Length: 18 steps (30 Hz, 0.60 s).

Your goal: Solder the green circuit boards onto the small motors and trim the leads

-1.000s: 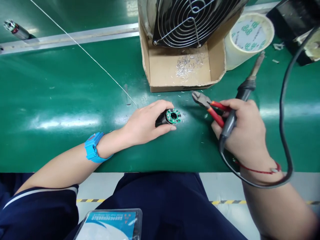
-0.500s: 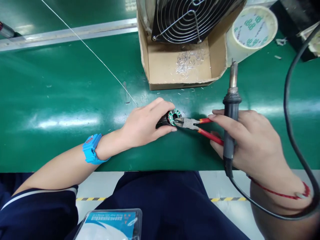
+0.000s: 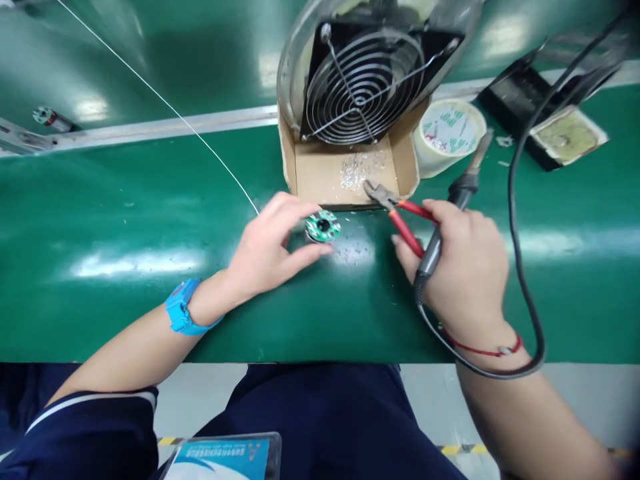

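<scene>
My left hand (image 3: pixel 267 250) grips a small black motor with a round green circuit board (image 3: pixel 323 226) on its end, resting it on the green belt (image 3: pixel 125 220). My right hand (image 3: pixel 463 270) is closed on two tools at once: red-handled cutters (image 3: pixel 397 212), whose jaws point toward the cardboard box, and a black soldering iron (image 3: pixel 457 197) with its tip pointing up and right. The cutter jaws are a hand's width right of the board and do not touch it. A thin solder wire (image 3: pixel 160 100) runs from the upper left down to my left fingers.
An open cardboard box (image 3: pixel 345 173) with several cut metal bits sits behind the hands, a black wire-guarded fan (image 3: pixel 370 83) above it. A tape roll (image 3: pixel 450 133), an iron stand with sponge (image 3: pixel 560 133) and the iron's black cable (image 3: pixel 520 253) lie right. Another motor (image 3: pixel 53 120) lies far left.
The cutters have pulled away from the circuit board, up and to the right toward the box. The left hand turned the board face more upward. The camera tilted upward.
</scene>
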Each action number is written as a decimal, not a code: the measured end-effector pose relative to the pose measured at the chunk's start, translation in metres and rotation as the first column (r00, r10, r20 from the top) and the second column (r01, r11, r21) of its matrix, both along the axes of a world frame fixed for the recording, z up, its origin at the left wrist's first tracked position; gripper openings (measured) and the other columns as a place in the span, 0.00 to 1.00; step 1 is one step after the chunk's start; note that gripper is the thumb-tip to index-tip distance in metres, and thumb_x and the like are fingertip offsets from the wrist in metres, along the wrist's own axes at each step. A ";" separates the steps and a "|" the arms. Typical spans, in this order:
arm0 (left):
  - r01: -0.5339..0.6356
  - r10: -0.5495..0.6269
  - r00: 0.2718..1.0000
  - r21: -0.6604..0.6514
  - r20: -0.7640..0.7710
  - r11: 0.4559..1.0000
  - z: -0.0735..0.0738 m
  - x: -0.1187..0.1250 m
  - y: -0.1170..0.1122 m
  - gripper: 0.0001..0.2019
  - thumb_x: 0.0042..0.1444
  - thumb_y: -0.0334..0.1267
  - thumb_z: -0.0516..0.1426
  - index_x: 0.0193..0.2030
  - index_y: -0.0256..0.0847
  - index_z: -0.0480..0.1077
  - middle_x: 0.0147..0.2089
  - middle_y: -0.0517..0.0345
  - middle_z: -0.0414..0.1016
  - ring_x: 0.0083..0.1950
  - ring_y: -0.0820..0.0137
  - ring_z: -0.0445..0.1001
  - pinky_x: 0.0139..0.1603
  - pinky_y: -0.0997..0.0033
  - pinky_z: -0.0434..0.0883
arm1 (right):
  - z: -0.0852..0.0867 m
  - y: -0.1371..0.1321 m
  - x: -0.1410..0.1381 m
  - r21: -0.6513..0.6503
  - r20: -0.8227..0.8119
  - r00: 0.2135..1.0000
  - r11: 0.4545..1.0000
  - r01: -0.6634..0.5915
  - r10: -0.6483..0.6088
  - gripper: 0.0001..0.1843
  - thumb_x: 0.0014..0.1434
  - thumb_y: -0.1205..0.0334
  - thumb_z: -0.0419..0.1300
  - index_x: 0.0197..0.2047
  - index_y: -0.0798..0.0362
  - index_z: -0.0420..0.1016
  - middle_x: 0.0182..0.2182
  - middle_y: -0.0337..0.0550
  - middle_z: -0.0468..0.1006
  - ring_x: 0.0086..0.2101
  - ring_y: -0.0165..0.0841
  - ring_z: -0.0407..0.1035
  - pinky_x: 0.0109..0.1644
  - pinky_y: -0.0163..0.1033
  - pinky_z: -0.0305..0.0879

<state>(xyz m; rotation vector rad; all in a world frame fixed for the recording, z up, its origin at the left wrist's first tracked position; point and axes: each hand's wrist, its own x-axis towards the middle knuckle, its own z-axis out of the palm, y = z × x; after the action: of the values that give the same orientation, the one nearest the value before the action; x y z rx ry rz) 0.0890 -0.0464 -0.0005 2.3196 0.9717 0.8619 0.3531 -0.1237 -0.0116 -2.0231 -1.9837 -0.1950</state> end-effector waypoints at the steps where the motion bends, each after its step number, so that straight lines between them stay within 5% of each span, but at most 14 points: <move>1: -0.072 0.071 0.997 0.025 0.012 0.997 0.001 -0.005 0.010 0.20 0.61 0.51 0.63 0.53 0.43 0.69 0.45 0.54 0.75 0.37 0.70 0.72 0.32 0.71 0.67 | -0.002 0.003 -0.001 -0.011 -0.030 0.999 1.000 -0.012 0.012 0.29 0.62 0.44 0.59 0.58 0.57 0.71 0.41 0.54 0.77 0.40 0.45 0.69 0.43 0.47 0.63; 5: -0.408 0.407 0.912 0.018 0.047 0.913 -0.002 -0.026 0.072 0.17 0.64 0.50 0.59 0.55 0.45 0.67 0.49 0.53 0.75 0.40 0.69 0.73 0.38 0.68 0.70 | -0.009 0.009 -0.001 0.066 -0.138 0.985 0.993 -0.100 0.109 0.27 0.62 0.47 0.59 0.58 0.55 0.69 0.53 0.57 0.76 0.49 0.48 0.70 0.52 0.52 0.64; 11: -0.619 0.610 0.785 -0.084 -0.108 0.781 -0.009 -0.044 0.172 0.15 0.63 0.36 0.60 0.55 0.36 0.70 0.56 0.47 0.77 0.58 0.62 0.73 0.62 0.64 0.67 | -0.023 0.013 0.013 0.255 -0.210 0.954 0.954 -0.158 0.214 0.17 0.65 0.56 0.57 0.55 0.53 0.72 0.37 0.46 0.78 0.36 0.38 0.70 0.42 0.46 0.68; 15: -0.689 0.669 0.724 -0.134 -0.169 0.712 -0.004 -0.052 0.200 0.16 0.64 0.38 0.60 0.56 0.33 0.71 0.56 0.43 0.76 0.56 0.58 0.74 0.60 0.53 0.71 | -0.034 0.017 0.023 0.292 -0.264 0.937 0.945 -0.150 0.230 0.18 0.65 0.55 0.58 0.54 0.54 0.72 0.36 0.46 0.78 0.37 0.38 0.73 0.44 0.46 0.70; 18: -0.696 0.678 0.718 -0.152 -0.158 0.702 0.009 -0.056 0.194 0.19 0.66 0.44 0.59 0.60 0.36 0.69 0.59 0.46 0.72 0.55 0.61 0.75 0.55 0.52 0.76 | -0.039 0.018 0.027 0.312 -0.294 0.930 0.942 -0.123 0.219 0.18 0.65 0.52 0.58 0.53 0.53 0.73 0.37 0.47 0.78 0.36 0.39 0.73 0.43 0.47 0.71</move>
<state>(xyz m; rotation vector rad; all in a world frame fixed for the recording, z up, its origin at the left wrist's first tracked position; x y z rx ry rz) 0.0330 0.1474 0.0082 1.8114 1.9447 0.8657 0.3797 -0.1061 -0.0508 -1.5734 -1.7936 -0.0952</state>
